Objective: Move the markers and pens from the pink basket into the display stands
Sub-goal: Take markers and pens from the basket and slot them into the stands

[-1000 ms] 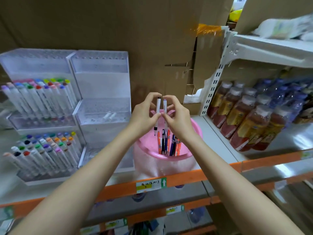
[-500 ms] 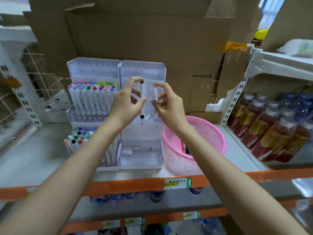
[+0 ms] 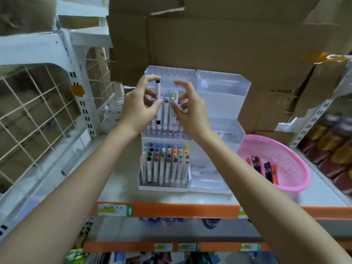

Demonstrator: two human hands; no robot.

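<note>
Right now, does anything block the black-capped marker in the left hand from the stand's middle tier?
Nothing visible does. The left hand holds the black-capped marker upright, its lower end just above the front row of the middle tier. Other markers stand behind it; whether the slot below is free is too blurred to tell.

The left display stand [image 3: 162,188], with markers [image 3: 165,164] in it, touches the right display stand [image 3: 222,88] on the shelf [image 3: 123,183]. The basket [image 3: 297,162], holding pens [image 3: 266,168], sits to their right, with cardboard boxes [image 3: 219,39] behind.
</note>
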